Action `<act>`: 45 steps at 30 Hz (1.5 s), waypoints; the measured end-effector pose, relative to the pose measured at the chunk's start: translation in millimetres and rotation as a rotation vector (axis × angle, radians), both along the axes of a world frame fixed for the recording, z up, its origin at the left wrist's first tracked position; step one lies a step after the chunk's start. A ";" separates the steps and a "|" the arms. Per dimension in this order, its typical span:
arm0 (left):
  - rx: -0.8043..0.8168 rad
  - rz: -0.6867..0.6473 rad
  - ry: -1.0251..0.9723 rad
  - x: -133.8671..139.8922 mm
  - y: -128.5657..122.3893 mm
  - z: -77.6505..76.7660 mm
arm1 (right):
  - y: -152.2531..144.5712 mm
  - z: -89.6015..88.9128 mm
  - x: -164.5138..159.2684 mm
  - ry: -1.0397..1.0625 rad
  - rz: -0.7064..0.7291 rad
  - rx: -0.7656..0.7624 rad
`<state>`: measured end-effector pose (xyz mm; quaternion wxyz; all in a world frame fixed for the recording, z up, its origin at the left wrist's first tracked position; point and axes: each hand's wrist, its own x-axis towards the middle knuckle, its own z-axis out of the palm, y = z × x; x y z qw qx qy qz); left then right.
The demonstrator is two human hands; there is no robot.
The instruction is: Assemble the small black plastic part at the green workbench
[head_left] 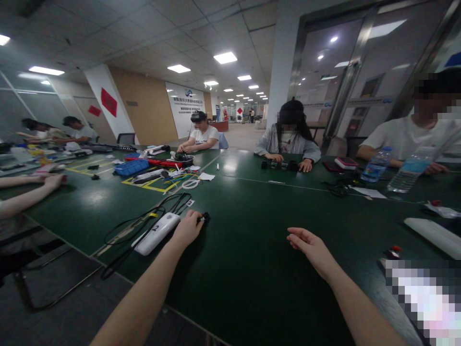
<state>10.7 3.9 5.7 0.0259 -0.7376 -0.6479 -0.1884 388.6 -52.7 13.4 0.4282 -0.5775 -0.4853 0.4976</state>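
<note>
My left hand (187, 228) is closed on a small black object (205, 217) at the green table's surface; its exact kind is too small to make out. Right beside that hand lies a white oblong device (157, 234) marked with a "2", looking like a power bank. Black cables (139, 217) loop around and behind it, with a small white tag (189, 203) near them. My right hand (308, 245) hovers over the table to the right, fingers loosely extended and a little bent, holding nothing visible.
A blue basket (131, 166), a white coiled cable (190, 184) and tools lie at the back left. Two water bottles (376, 164) stand at the right. A pixelated screen (425, 298) is near right. Several people sit around the table; a co-worker's arms (32, 192) reach in from the left.
</note>
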 end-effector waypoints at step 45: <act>-0.014 -0.052 -0.357 -13.3 10.5 -10.4 | 4.1 -8.2 5.8 0.029 0.020 -0.003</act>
